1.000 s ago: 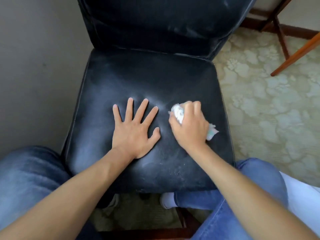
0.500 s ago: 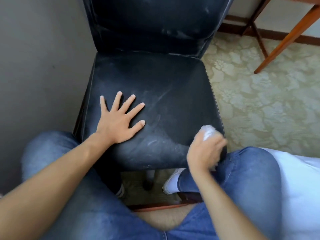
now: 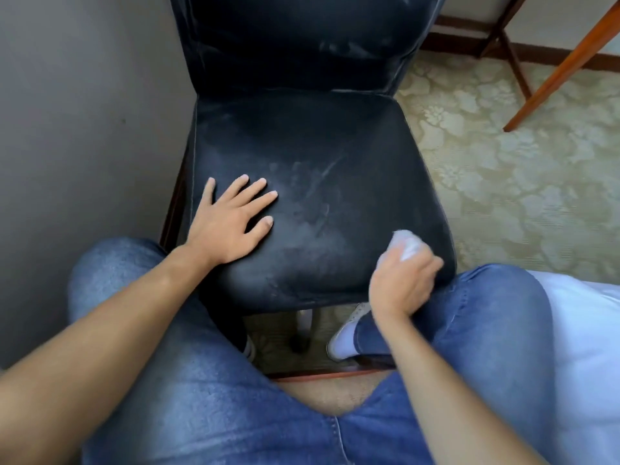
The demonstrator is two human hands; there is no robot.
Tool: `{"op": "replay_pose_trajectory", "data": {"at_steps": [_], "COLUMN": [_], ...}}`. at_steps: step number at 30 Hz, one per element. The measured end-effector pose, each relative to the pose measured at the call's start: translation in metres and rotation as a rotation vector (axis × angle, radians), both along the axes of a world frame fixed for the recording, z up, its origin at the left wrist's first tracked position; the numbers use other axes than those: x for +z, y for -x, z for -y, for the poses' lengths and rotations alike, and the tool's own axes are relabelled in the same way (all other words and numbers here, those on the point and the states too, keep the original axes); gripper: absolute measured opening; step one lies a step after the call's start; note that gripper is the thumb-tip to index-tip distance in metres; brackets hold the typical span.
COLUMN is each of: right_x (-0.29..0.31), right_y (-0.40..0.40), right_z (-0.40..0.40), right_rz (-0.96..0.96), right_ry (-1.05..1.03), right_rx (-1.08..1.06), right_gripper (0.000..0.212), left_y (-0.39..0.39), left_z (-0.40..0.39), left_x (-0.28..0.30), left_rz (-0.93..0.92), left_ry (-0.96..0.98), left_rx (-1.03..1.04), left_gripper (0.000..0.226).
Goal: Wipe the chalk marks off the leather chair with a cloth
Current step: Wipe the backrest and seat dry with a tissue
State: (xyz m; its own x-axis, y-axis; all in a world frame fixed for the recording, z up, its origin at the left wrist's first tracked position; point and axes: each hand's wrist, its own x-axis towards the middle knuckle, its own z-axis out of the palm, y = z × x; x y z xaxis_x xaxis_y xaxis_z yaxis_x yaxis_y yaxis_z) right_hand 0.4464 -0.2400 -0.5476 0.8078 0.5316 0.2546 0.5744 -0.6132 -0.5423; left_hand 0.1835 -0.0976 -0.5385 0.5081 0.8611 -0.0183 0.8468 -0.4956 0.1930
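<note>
A black leather chair (image 3: 302,135) stands in front of me, its seat smeared with faint white chalk marks (image 3: 318,182) across the middle and front. My left hand (image 3: 228,219) lies flat on the seat's front left, fingers spread. My right hand (image 3: 402,283) grips a bunched white cloth (image 3: 406,245) at the seat's front right corner, with the cloth pressed to the leather. Most of the cloth is hidden in my fist.
A grey wall (image 3: 84,112) runs close along the chair's left side. Patterned beige carpet (image 3: 520,196) lies to the right, with wooden furniture legs (image 3: 553,72) at the far right. My knees in blue jeans (image 3: 201,380) flank the seat's front edge.
My right hand swept the cloth from the seat's middle back to the front right corner. My left hand slid left on the seat. The view pulled back and tilted down.
</note>
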Motion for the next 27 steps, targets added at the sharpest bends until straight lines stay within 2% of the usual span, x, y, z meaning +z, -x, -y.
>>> {"op": "replay_pose_trajectory", "data": {"at_steps": [2,4,5,7,9,12,15,17,19,21,24,25,27], "right_x": [-0.010,-0.011,-0.012,-0.015,-0.007,0.006,0.023,0.030,0.033,0.027,0.010,0.008,0.017], "right_y": [0.003,0.036,0.062,0.124,0.158,0.121,0.060,0.031,0.005,-0.014,-0.013,-0.008,-0.004], "right_z": [-0.003,-0.004,-0.002,0.013,0.026,0.021,0.023,0.021,0.019,0.020,0.025,0.025,0.023], "right_rz": [-0.111,-0.042,0.006,-0.003,-0.160,-0.466,-0.571,-0.534,-0.551,-0.639,-0.639,-0.583,-0.409], "right_ry": [-0.033,-0.086,-0.112,-0.060,0.014,0.102,0.209,0.216,0.138,0.197,0.614,0.684,0.828], "right_rx": [-0.175,-0.162,-0.069,0.235,0.437,0.560,0.749,0.671,0.408,0.218,0.312,0.340,0.393], "right_gripper": [0.043,0.035,0.026,0.024,0.023,0.013,0.018,0.017,0.010,0.005,0.014,0.017,0.008], "left_y": [-0.008,-0.018,-0.020,-0.022,-0.022,-0.022,-0.023,-0.024,-0.029,-0.036,-0.040,-0.040,-0.040], "left_z": [0.007,0.015,0.018,0.020,0.023,0.022,0.021,0.019,0.019,0.021,0.026,0.028,0.030], "left_x": [-0.002,-0.001,0.000,0.001,-0.001,-0.002,-0.003,-0.002,0.000,0.001,0.000,0.000,0.000], "left_rz": [-0.076,-0.101,-0.101,-0.086,-0.053,-0.035,-0.017,-0.014,-0.008,-0.022,-0.047,-0.055,-0.070], "left_ry": [0.016,0.037,0.042,0.052,0.056,0.038,0.025,0.043,0.057,0.065,0.057,0.055,0.057], "left_rx": [0.014,0.031,0.038,0.054,0.063,0.065,0.080,0.089,0.114,0.135,0.128,0.123,0.120], "left_gripper": [0.062,0.063,0.064,0.064,0.063,0.063,0.065,0.066,0.066,0.063,0.063,0.064,0.068]}}
